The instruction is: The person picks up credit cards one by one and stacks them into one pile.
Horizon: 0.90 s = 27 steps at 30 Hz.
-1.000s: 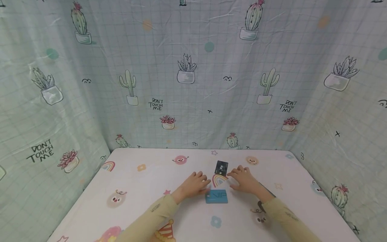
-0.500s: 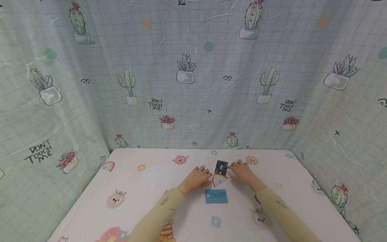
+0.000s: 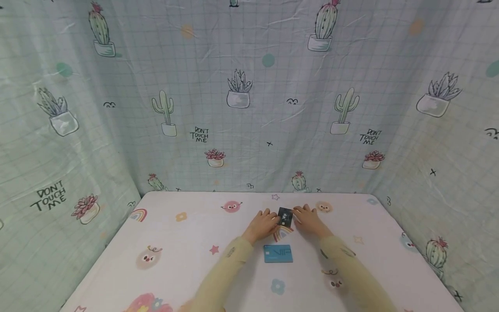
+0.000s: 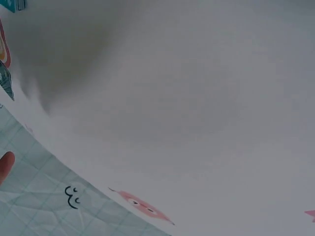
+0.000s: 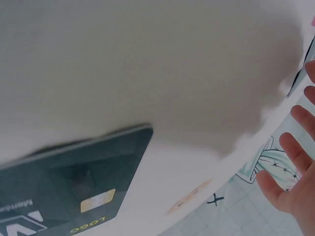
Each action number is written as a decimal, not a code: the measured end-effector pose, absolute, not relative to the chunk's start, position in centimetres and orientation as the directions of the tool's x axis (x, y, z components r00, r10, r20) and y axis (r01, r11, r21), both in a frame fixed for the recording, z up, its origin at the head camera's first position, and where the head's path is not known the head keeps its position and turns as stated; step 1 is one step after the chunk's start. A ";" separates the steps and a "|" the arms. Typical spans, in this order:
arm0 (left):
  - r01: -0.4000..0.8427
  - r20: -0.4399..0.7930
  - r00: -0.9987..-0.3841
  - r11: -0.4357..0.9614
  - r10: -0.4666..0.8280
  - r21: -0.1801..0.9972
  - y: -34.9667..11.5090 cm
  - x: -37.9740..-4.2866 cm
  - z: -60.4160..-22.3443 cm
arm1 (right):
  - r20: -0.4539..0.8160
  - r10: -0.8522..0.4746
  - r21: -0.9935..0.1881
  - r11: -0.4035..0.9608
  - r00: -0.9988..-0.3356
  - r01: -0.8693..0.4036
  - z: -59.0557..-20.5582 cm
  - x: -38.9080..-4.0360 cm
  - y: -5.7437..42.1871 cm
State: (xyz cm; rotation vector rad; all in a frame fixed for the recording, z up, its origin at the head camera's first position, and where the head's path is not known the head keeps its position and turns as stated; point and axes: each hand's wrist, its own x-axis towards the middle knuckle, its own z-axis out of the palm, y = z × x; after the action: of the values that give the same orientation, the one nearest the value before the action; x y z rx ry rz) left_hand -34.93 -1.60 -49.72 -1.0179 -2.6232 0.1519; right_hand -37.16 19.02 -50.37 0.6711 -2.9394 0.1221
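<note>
A black VIP card (image 3: 286, 216) lies on the white table near its back, between the two hands. My left hand (image 3: 263, 226) reaches it from the left, fingertips at its left edge. My right hand (image 3: 309, 220) is at its right edge, and the right wrist view shows those fingers (image 5: 295, 150) spread apart. Closer to me lies a blue VIP card (image 3: 278, 254), flat and apart from both hands. A dark green card (image 5: 83, 191) shows large in the right wrist view; the right forearm hides most of it in the head view. Only one left fingertip (image 4: 6, 166) shows in the left wrist view.
The white table (image 3: 187, 242) carries printed rainbows, flowers and smiling faces. Behind it and at both sides hangs a pale curtain (image 3: 257, 164) with cactus drawings, meeting the table's back edge.
My left hand has moved right and away from me, from beside the blue card to the black card. My right hand has shifted slightly farther away, along the black card's right edge.
</note>
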 end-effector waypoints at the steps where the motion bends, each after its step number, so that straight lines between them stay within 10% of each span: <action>1: 0.627 0.246 -0.709 0.750 0.661 -0.210 -1.4 -35.0 -49.7 | 0.129 -0.422 -0.059 0.900 -0.898 -0.431 -50.4 -37.2 18.9; 27: 0.509 0.109 -0.836 0.834 0.538 -0.211 -1.0 -34.8 -50.7 | 0.118 -0.431 -0.053 0.897 -0.895 -0.439 -50.3 -37.4 17.5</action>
State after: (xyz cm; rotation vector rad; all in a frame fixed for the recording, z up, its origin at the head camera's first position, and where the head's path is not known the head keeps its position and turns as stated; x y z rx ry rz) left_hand -34.84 -1.00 -50.72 -0.8197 -2.8504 0.2598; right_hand -37.37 17.51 -50.26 0.6797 -2.9585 0.1185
